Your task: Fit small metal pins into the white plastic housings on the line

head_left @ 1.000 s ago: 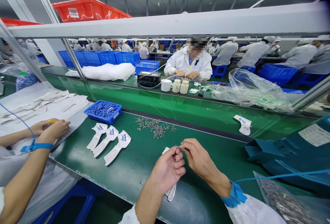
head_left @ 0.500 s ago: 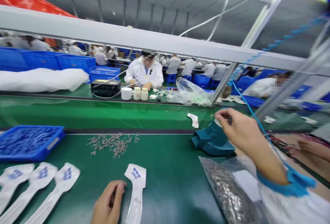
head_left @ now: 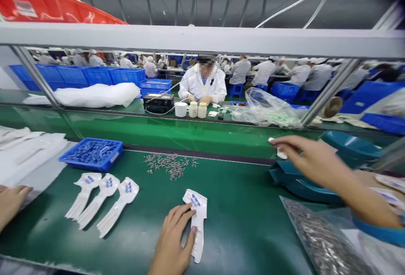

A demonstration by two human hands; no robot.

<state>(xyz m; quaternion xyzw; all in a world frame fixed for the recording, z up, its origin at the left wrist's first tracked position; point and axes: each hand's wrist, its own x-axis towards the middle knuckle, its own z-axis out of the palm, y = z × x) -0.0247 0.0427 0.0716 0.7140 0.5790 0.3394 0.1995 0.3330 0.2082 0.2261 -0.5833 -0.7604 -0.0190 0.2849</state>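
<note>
My left hand (head_left: pixel 172 239) lies with spread fingers on a white plastic handle-shaped part (head_left: pixel 198 224) with blue pieces in its wide end; the fingertips and thumb touch its left side. My right hand (head_left: pixel 306 155) reaches to the far belt, with its fingers closed around a smaller-looking white part (head_left: pixel 281 153), mostly covered by the hand. Three similar white parts (head_left: pixel 117 205) lie side by side left of my left hand. Small screws (head_left: pixel 167 164) are scattered on the green work surface (head_left: pixel 240 224) beyond it.
A blue tray (head_left: pixel 107 163) of small blue pieces stands at left, near another person's hand (head_left: pixel 11 201). Below my right arm are a teal bin (head_left: pixel 303 186) and a plastic bag of screws (head_left: pixel 311 228). A person in white (head_left: pixel 202 83) sits opposite, behind white jars (head_left: pixel 198 109).
The view has swung to the right-hand things moving rightward in it. My left hand has opened onto the white part; my right hand has gone from above the teal bin to the belt part.
</note>
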